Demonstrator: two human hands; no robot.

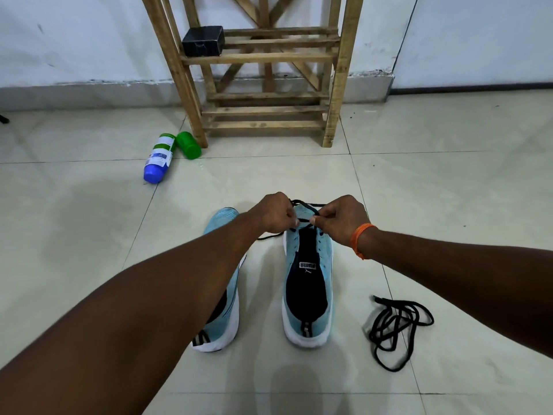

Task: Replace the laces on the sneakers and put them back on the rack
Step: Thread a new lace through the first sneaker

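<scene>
Two light blue sneakers with white soles stand side by side on the tiled floor, toes pointing away from me. The right sneaker (308,283) shows its dark tongue; my forearm covers most of the left sneaker (223,223). Over the right sneaker's toe end, my left hand (273,212) and my right hand (341,220) each pinch a black lace (305,202) that runs through the front eyelets. One end of that lace trails on the floor between the shoes. A second black lace (395,327) lies in a loose tangle to the right of the sneakers.
A wooden slatted rack (263,82) stands against the white wall straight ahead, with a black box (203,40) on an upper shelf. A blue-capped bottle (158,158) and a green container (188,145) lie on the floor by the rack's left leg.
</scene>
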